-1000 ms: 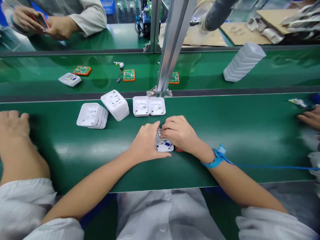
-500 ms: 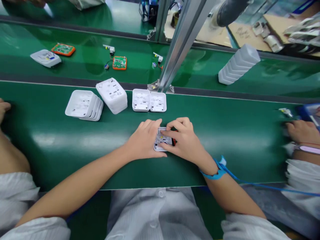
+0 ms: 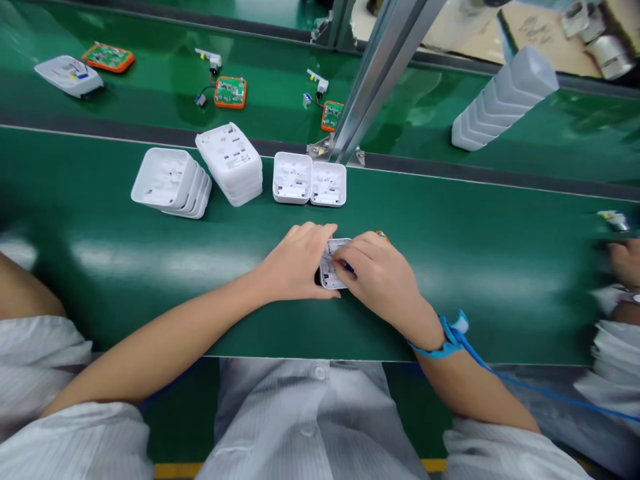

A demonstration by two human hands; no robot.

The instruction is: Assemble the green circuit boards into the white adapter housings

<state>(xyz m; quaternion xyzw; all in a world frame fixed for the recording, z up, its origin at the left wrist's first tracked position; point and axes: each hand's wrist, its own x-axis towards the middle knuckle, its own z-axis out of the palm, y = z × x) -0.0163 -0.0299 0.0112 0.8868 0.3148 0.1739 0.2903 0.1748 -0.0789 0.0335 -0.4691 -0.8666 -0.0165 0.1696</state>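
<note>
A white square plastic casing (image 3: 327, 275) lies on the green bench in front of me, open side up. My left hand (image 3: 300, 263) grips its left side, thumb at the near edge and fingers at the far edge. My right hand (image 3: 383, 280) reaches into the casing with fingers pinched together; what they hold is hidden. A bit of dark blue (image 3: 349, 267) shows by these fingertips. Just beyond the right hand peeks an orange-edged circuit board (image 3: 382, 235), mostly covered. A blue wrist strap (image 3: 443, 340) with a cord is on my right wrist.
Beyond my hands stand two open casings (image 3: 293, 177), a stack of open casings (image 3: 167, 180) and a stack of upside-down ones (image 3: 233, 163). Circuit boards (image 3: 231, 92) with wired parts lie on the far belt, near a metal post (image 3: 377, 73) and stacked translucent trays (image 3: 505, 100). Co-workers' arms flank me.
My right fingers have gone from spread over the casing to pinched inside it. The orange-edged board now shows beyond the right hand. The whole view has shifted downward.
</note>
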